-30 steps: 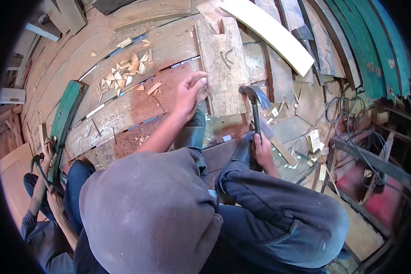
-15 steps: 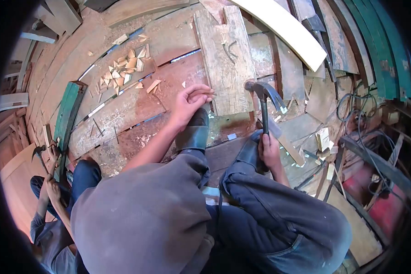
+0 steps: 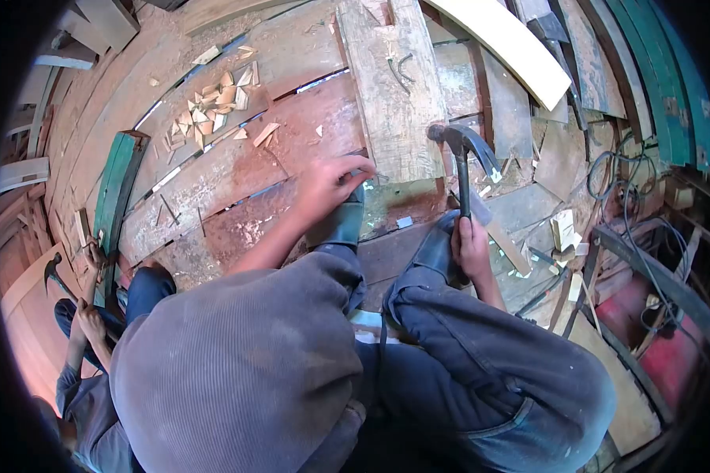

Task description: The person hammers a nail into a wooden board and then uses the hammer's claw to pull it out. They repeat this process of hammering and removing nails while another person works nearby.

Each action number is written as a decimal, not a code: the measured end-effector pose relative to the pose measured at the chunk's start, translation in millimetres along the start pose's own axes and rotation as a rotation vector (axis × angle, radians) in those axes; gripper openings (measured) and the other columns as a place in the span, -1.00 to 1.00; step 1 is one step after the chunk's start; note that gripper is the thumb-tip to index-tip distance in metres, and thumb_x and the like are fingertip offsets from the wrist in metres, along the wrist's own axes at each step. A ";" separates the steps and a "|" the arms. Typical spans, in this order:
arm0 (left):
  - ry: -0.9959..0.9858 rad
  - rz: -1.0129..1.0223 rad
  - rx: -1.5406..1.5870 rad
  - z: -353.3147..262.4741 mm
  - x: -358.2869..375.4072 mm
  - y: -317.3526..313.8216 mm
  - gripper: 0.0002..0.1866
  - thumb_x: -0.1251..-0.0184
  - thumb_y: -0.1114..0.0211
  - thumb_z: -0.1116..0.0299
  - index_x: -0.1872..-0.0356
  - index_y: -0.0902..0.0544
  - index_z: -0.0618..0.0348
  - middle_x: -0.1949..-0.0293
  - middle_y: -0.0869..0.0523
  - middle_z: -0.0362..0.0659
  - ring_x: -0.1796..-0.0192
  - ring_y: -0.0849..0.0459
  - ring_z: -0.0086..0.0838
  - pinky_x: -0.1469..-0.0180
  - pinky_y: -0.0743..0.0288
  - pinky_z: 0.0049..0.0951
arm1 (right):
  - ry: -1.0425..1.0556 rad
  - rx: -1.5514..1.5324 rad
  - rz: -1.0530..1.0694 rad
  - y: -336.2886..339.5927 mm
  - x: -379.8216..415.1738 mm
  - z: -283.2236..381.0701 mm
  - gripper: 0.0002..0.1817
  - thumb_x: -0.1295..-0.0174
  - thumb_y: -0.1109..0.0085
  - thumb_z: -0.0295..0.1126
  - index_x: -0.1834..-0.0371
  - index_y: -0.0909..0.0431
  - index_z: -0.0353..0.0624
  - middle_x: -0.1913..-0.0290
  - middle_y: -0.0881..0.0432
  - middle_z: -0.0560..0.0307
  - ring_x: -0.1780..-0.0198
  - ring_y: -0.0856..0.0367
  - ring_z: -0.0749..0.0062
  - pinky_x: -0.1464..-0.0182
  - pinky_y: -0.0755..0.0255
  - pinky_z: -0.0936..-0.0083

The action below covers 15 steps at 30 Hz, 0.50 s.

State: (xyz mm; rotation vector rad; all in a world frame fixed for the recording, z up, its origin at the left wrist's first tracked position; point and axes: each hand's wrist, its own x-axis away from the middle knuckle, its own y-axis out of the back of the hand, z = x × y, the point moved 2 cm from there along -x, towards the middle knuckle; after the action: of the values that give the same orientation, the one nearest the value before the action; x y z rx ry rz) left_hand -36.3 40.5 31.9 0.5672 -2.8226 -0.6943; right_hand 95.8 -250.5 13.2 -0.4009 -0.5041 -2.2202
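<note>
My right hand is wrapped round the handle of a claw hammer, held upright with its head beside the right edge of a worn wooden board. My left hand is closed, thumb and fingertips pinched together near the board's lower left corner. Whatever is in that pinch is too small to make out. Two bent nails lie on the board's upper part. My boots are just below the board, one on each side.
Wood offcuts are heaped on the plank floor, with loose nails closer in. At left, a co-worker's hands hold another hammer beside a green beam. A pale curved board and tangled cables are at right.
My left hand has come down slightly, its fingers curling into a tighter pinch. The hammer stays upright in my right hand, with little movement. The view has shifted a little.
</note>
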 end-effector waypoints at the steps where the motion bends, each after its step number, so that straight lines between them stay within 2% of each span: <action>1: -0.026 -0.007 -0.019 -0.7 0.3 -0.1 -0.84 -0.20 -0.43 0.39 0.20 -0.74 0.10 0.31 -0.78 -0.17 0.48 -0.67 -0.37 0.36 -0.55 -0.41 | -0.012 -0.004 -0.001 -0.3 0.3 1.0 -0.61 -0.57 0.14 -0.11 0.26 -0.43 -0.23 0.66 -0.30 0.33 0.61 -0.26 0.62 0.53 -0.16 0.54; 4: -0.030 -0.026 -0.053 0.1 0.3 0.1 -0.85 -0.20 -0.43 0.36 0.21 -0.75 0.07 0.28 -0.77 -0.20 0.35 -0.68 -0.32 0.23 -0.56 -0.36 | -0.056 -0.048 0.008 -0.5 1.0 0.4 -0.59 -0.57 0.14 -0.10 0.31 -0.40 -0.21 0.65 -0.29 0.34 0.62 -0.25 0.64 0.55 -0.14 0.55; 7: -0.242 -0.063 -0.236 3.9 -6.7 3.4 -0.87 -0.19 -0.43 0.35 0.24 -0.75 0.04 0.25 -0.75 -0.21 0.18 -0.66 -0.30 0.09 -0.53 -0.33 | -0.071 -0.089 0.002 -1.8 1.2 2.3 -0.59 -0.58 0.14 -0.09 0.35 -0.38 -0.18 0.65 -0.29 0.35 0.63 -0.23 0.66 0.57 -0.12 0.55; 10: -0.226 -0.033 -0.284 5.8 -6.9 3.5 -0.88 -0.23 -0.40 0.32 0.23 -0.75 0.01 0.24 -0.73 -0.21 0.09 -0.61 -0.29 0.02 -0.49 -0.32 | -0.013 -0.042 0.000 -0.7 -0.2 -5.6 -0.59 -0.58 0.14 -0.11 0.35 -0.39 -0.19 0.66 -0.29 0.34 0.64 -0.22 0.67 0.58 -0.11 0.55; 13: -0.286 -0.058 -0.364 4.1 -5.5 4.1 -0.86 -0.29 -0.36 0.30 0.19 -0.72 0.05 0.24 -0.72 -0.18 0.13 -0.64 -0.26 0.05 -0.52 -0.29 | -0.036 -0.040 0.001 -0.4 0.4 -3.5 -0.60 -0.58 0.14 -0.13 0.36 -0.39 -0.19 0.67 -0.29 0.34 0.64 -0.23 0.66 0.58 -0.11 0.55; 15: -0.180 0.029 -0.187 7.7 -2.2 1.6 -0.85 -0.33 -0.33 0.32 0.15 -0.69 0.09 0.21 -0.71 -0.14 0.15 -0.66 -0.20 0.06 -0.54 -0.29 | -0.031 -0.043 -0.003 -0.7 1.1 -3.8 -0.60 -0.58 0.14 -0.13 0.36 -0.39 -0.19 0.67 -0.29 0.34 0.64 -0.23 0.66 0.58 -0.11 0.54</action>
State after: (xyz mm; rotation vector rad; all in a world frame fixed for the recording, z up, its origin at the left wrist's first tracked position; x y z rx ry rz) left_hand -36.9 45.8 25.7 0.4523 -2.8765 -1.0391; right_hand 94.1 -252.6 10.3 -0.4575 -0.4744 -2.2341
